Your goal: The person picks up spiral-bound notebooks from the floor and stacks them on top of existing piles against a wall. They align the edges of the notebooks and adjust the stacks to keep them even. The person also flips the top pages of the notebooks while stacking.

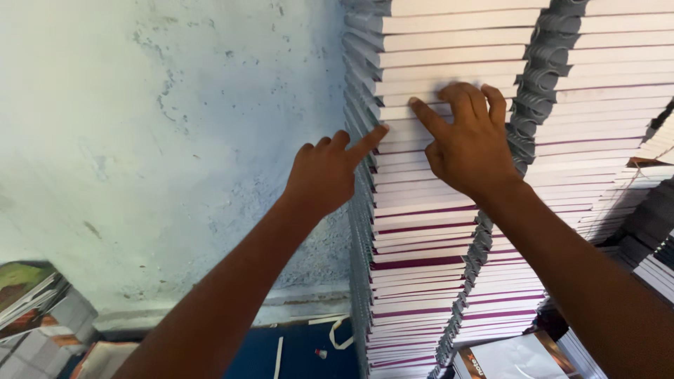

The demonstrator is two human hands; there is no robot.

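Note:
A tall stack of white books with grey spines and purple cover edges (421, 231) rises in front of me. My right hand (469, 140) lies flat against the page edges high on the stack, fingers curled over a book's edge. My left hand (328, 168) reaches the stack's left corner, its index finger stretched out and touching the page edges, the other fingers bent. Neither hand grips a book. A second stack of the same books (597, 119) stands right beside the first.
A pale, stained wall (168, 140) fills the left. More books lie piled low at the left (35, 302) and at the right (653, 267). A dark blue surface (302, 351) shows at the foot of the stack.

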